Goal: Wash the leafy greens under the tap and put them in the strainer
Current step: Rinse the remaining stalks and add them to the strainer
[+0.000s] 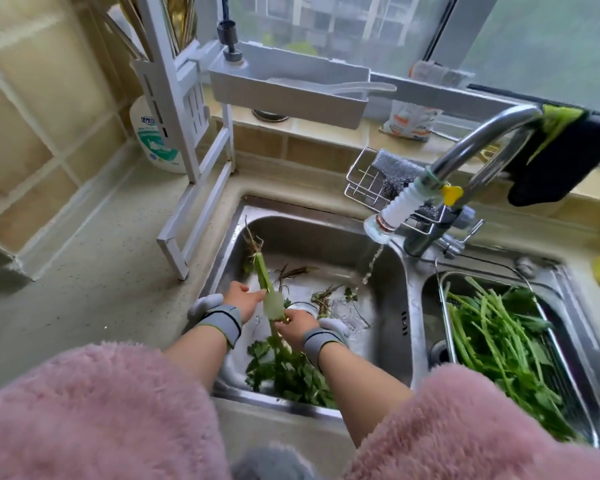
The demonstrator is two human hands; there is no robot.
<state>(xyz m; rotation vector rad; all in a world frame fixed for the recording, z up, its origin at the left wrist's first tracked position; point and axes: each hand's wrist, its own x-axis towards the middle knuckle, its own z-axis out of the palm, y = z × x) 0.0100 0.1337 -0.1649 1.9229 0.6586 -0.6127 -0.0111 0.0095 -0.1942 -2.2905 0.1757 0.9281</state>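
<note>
A bunch of leafy greens (pixel 284 372) is held over the left sink basin (pixel 319 233), roots pointing away from me and leaves hanging toward the near rim. My left hand (pixel 243 299) grips the pale stalk near the root end. My right hand (pixel 297 329) grips the same stalk lower down. The tap (pixel 465 157) runs, and its stream falls to the right of the hands, apart from the greens. A metal strainer (pixel 445 306) sits in the right basin with several washed green stalks (pixel 499 344) in it.
Root trimmings (pixel 323 297) lie on the left basin's floor. A wire sponge rack (pixel 368 181) hangs behind the sink. A white dish rack (pixel 187 133) and a detergent bottle (pixel 153 140) stand on the left counter. A dark glove (pixel 565 157) hangs on the tap.
</note>
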